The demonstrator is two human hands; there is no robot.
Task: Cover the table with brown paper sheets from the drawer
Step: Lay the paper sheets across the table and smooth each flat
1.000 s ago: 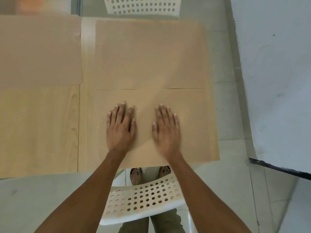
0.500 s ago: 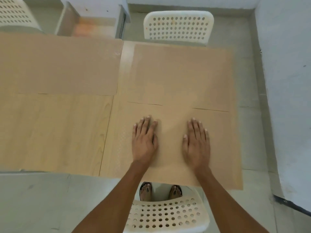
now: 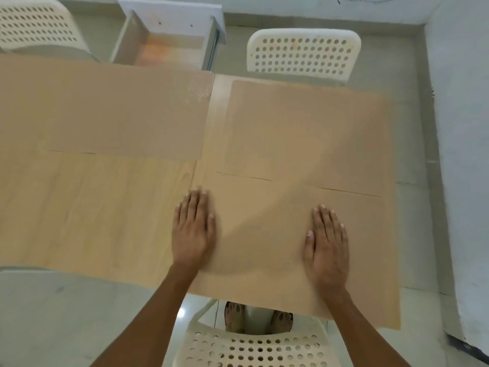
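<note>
A near brown paper sheet (image 3: 264,234) lies on the right part of the wooden table (image 3: 92,213), its right and front edges hanging past the table. My left hand (image 3: 194,229) presses flat on its left edge. My right hand (image 3: 326,242) lies flat on its right half. A second sheet (image 3: 304,133) covers the far right. A third sheet (image 3: 105,109) covers the far left. The open white drawer (image 3: 169,35) stands behind the table.
White perforated chairs stand at the far left (image 3: 37,25), the far right (image 3: 304,51) and right under me (image 3: 254,345). A white wall (image 3: 465,154) runs along the right. Bare wood shows at the near left of the table.
My hands have slid apart across the near sheet, the left one to its left edge and the right one further right. The view has tilted up, so the drawer and far chairs show.
</note>
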